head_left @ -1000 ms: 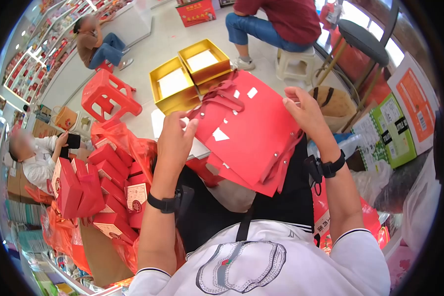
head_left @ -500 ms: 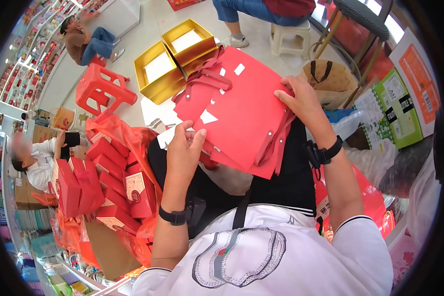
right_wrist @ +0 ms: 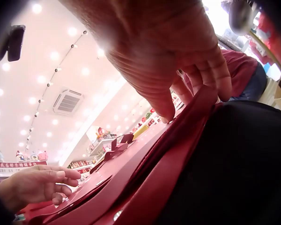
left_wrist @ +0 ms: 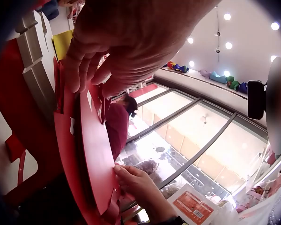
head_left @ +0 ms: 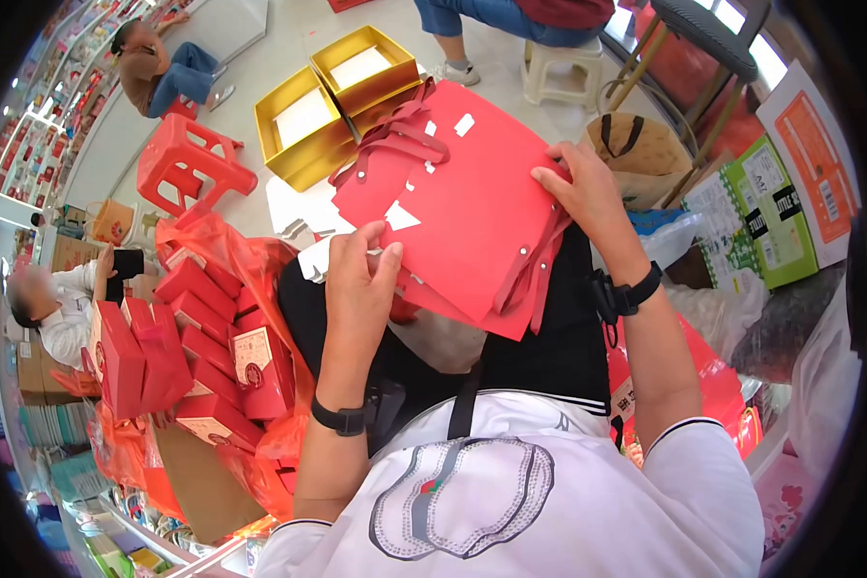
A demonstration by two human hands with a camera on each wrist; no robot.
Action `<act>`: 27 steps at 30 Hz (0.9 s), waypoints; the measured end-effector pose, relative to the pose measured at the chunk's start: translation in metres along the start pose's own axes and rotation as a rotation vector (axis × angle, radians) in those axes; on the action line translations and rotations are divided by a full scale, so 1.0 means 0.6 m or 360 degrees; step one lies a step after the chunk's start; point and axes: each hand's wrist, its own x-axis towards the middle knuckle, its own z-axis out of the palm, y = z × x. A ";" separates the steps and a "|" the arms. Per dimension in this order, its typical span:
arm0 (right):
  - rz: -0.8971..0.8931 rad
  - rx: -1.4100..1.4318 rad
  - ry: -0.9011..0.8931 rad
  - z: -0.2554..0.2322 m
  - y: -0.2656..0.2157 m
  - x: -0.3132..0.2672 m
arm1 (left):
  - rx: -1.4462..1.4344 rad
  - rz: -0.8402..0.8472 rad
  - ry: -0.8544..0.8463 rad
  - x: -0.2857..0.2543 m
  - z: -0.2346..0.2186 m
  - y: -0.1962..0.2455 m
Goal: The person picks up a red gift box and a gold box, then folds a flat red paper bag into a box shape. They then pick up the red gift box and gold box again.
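A stack of flat red gift bags with ribbon handles and metal rivets lies over the person's lap. White cut-out shapes show on the top bag. The right hand pinches the stack's right edge, thumb on top and fingers round the side, as the right wrist view also shows. At the lower left edge is the left hand, its fingers loosely bent and fingertips right at the bags. In the left wrist view its fingers hang over the stack's edge. White folded card sits beside it.
Gold open boxes stand on the floor ahead. Left are a red stool and red boxes in a plastic bag. A brown paper bag and green carton are at right. Several people sit nearby.
The left hand has come down along the stack's left edge. The right hand has closed on the right edge. The stack sits slightly lower and further left in the head view.
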 end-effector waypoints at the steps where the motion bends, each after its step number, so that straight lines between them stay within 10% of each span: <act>1: 0.0013 0.0001 -0.0005 0.000 0.000 -0.001 | 0.0021 0.0006 -0.0003 -0.003 0.001 -0.008; 8: -0.0020 -0.0034 0.0039 0.007 0.010 -0.004 | -0.0461 -0.0706 -0.0381 -0.032 -0.023 0.032; 27: -0.0148 0.0076 0.0197 -0.014 0.003 -0.008 | -0.1091 -0.0344 -0.0341 -0.035 0.029 0.055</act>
